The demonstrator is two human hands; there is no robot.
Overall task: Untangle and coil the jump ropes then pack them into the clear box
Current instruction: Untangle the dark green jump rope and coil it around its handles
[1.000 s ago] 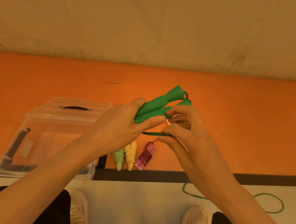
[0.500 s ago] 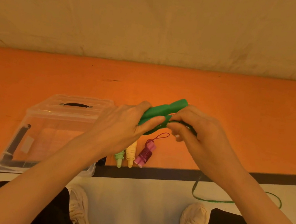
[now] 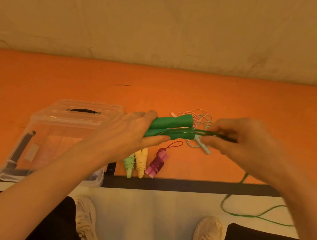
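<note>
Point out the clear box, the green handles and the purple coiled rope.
clear box [image 3: 54,122]: head view, lid edge.
green handles [image 3: 170,122]: head view, upper handle's middle.
purple coiled rope [image 3: 157,164]: head view, wound cord.

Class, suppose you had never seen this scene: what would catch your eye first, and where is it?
First, the green handles at centre, gripped by the left hand while the right hand pulls green cord across them. Next, the clear box on the orange mat at left.

No legible text, only a blank-looking pale label [image 3: 32,152] on the clear box [image 3: 36,118]
</note>
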